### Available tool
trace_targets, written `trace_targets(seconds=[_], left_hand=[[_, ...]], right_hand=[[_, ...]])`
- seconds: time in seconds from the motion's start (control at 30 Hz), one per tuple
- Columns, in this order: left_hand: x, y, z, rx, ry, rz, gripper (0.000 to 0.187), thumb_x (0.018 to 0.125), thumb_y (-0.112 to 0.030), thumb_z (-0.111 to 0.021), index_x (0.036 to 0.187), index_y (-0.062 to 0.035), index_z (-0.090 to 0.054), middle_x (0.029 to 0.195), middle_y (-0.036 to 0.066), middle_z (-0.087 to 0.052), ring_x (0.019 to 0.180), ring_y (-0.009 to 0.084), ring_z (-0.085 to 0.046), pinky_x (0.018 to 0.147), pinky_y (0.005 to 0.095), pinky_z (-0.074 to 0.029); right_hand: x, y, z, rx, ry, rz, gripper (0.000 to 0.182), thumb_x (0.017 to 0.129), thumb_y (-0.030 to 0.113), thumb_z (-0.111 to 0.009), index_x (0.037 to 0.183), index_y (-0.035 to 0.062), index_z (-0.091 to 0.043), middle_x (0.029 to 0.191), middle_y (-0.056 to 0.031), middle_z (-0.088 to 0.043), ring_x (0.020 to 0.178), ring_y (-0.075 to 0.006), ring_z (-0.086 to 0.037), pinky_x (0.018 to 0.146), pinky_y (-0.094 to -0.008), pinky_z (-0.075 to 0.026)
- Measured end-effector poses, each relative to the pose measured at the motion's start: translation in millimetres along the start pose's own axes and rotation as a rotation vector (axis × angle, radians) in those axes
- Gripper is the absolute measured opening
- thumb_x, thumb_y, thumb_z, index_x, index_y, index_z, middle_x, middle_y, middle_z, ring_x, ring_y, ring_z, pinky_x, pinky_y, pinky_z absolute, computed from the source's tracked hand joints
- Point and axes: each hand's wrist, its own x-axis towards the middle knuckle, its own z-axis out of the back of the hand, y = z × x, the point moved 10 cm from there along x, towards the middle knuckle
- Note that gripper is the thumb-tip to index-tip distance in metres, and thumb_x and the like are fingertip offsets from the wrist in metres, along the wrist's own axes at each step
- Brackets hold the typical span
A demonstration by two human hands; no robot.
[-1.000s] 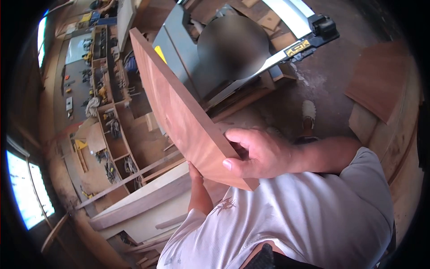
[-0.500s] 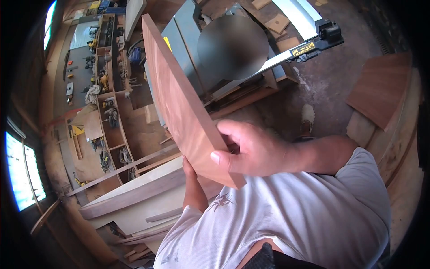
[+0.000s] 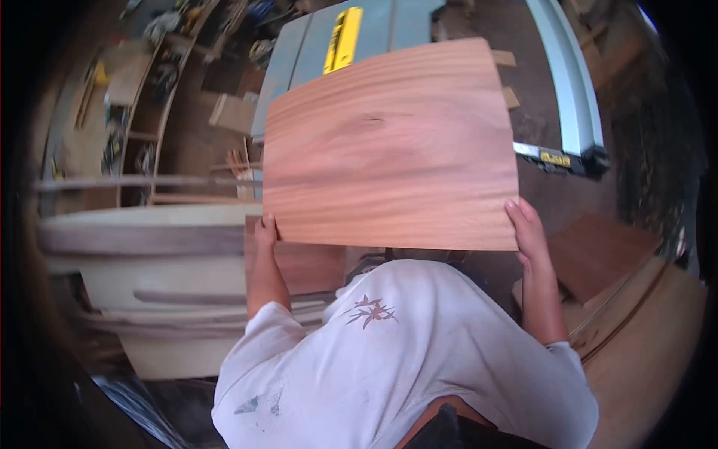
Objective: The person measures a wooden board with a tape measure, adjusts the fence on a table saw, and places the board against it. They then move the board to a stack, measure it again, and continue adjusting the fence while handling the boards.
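A reddish-brown wooden board (image 3: pixel 389 165) is held up in front of me, its broad grained face turned toward me. My left hand (image 3: pixel 266 230) grips its lower left corner, thumb on the near face. At the lower right edge, my right hand (image 3: pixel 528 228) clasps it the same way, with the other fingers hidden behind. Behind the board, a grey table saw (image 3: pixel 299 56) with a yellow insert plate (image 3: pixel 344 39) is partly covered.
A pale metal fence rail (image 3: pixel 572 82) runs along the saw's right side. Another reddish board (image 3: pixel 602 254) lies at the right on larger sheets (image 3: pixel 636 329). Stacked planks (image 3: pixel 149 239) stand at my left, near a shelf unit (image 3: pixel 149 127) with tools.
The board has turned from edge-on to its broad face toward me. My right hand has moved right, along with the board's right end, and my left hand now shows at the left corner.
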Motion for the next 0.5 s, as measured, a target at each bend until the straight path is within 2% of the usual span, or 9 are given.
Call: trace_targets(seconds=[0.07, 0.17, 0.3, 0.33, 0.37, 0.4, 0.43, 0.47, 0.5], left_hand=[[13, 24, -9, -0.147, 0.090, -0.013, 0.052, 0.087, -0.045, -0.061, 0.105, 0.0031, -0.064, 0.099, 0.017, -0.068, 0.092, 0.0288, -0.065, 0.079, 0.0386, -0.050], [20, 56, -35, -0.484, 0.454, 0.204, 0.036, 0.088, -0.039, -0.063, 0.093, -0.0038, -0.067, 0.076, 0.000, -0.062, 0.068, 0.0078, -0.053, 0.057, 0.0258, -0.044], [20, 50, -44, -0.731, 0.526, 0.203, 0.030, 0.088, -0.037, -0.063, 0.090, -0.0069, -0.067, 0.072, -0.003, -0.058, 0.064, 0.0056, -0.049, 0.054, 0.0234, -0.040], [27, 43, -50, -0.826, 0.612, 0.070, 0.028, 0.089, -0.035, -0.062, 0.090, -0.0073, -0.066, 0.073, -0.004, -0.058, 0.064, 0.0045, -0.048, 0.054, 0.0226, -0.040], [34, 39, -57, -0.912, 0.700, -0.070, 0.026, 0.090, -0.034, -0.061, 0.090, -0.0077, -0.066, 0.073, -0.005, -0.057, 0.064, 0.0034, -0.047, 0.055, 0.0217, -0.039], [41, 55, -81, -0.898, 0.786, -0.105, 0.025, 0.091, -0.032, -0.060, 0.091, -0.0072, -0.066, 0.076, -0.006, -0.059, 0.065, 0.0034, -0.049, 0.058, 0.0213, -0.041], [38, 56, -89, -0.840, 0.847, -0.123, 0.025, 0.090, -0.030, -0.061, 0.096, -0.0066, -0.067, 0.082, -0.003, -0.063, 0.073, 0.0047, -0.054, 0.065, 0.0215, -0.044], [25, 32, -70, -1.067, 0.923, -0.184, 0.026, 0.088, -0.028, -0.062, 0.098, -0.0048, -0.066, 0.088, -0.001, -0.065, 0.081, 0.0066, -0.058, 0.071, 0.0226, -0.046], [3, 10, -42, -1.278, 1.048, -0.107, 0.029, 0.088, -0.026, -0.063, 0.105, -0.0018, -0.063, 0.095, 0.002, -0.066, 0.089, 0.0086, -0.060, 0.077, 0.0238, -0.048]], right_hand=[[9, -19, 15, -0.040, -0.018, -0.041, 0.036, 0.096, 0.024, -0.054, 0.120, -0.0016, -0.054, 0.112, -0.0071, -0.062, 0.100, -0.0113, -0.057, 0.088, -0.0270, -0.045], [17, -27, 20, -0.149, -0.096, -0.074, 0.040, 0.097, 0.028, -0.051, 0.123, -0.0019, -0.052, 0.116, -0.0078, -0.060, 0.102, -0.0129, -0.057, 0.089, -0.0275, -0.044], [21, -27, 22, -0.362, -0.226, -0.015, 0.047, 0.097, 0.037, -0.050, 0.121, -0.0031, -0.055, 0.114, -0.0086, -0.062, 0.102, -0.0155, -0.058, 0.088, -0.0294, -0.045], [25, -19, 16, -0.393, -0.223, -0.004, 0.047, 0.097, 0.037, -0.050, 0.121, -0.0031, -0.055, 0.114, -0.0086, -0.062, 0.102, -0.0155, -0.058, 0.088, -0.0294, -0.045], [24, -15, 20, -0.634, -0.273, -0.058, 0.050, 0.095, 0.041, -0.051, 0.118, -0.0038, -0.057, 0.111, -0.0092, -0.063, 0.100, -0.0160, -0.059, 0.086, -0.0303, -0.046], [18, -12, 24, -0.874, -0.330, -0.121, 0.054, 0.094, 0.044, -0.052, 0.115, -0.0045, -0.059, 0.107, -0.0099, -0.065, 0.098, -0.0165, -0.060, 0.084, -0.0312, -0.047], [17, -9, 22, -0.900, -0.345, -0.118, 0.054, 0.094, 0.044, -0.052, 0.115, -0.0045, -0.059, 0.107, -0.0099, -0.065, 0.098, -0.0165, -0.060, 0.084, -0.0312, -0.047], [16, -7, 24, -0.964, -0.422, -0.112, 0.057, 0.093, 0.048, -0.052, 0.112, -0.0052, -0.060, 0.104, -0.0113, -0.065, 0.096, -0.0183, -0.061, 0.083, -0.0326, -0.047], [14, -4, 26, -1.033, -0.500, -0.106, 0.060, 0.092, 0.051, -0.051, 0.109, -0.0059, -0.061, 0.100, -0.0126, -0.066, 0.094, -0.0201, -0.061, 0.082, -0.0341, -0.048]])
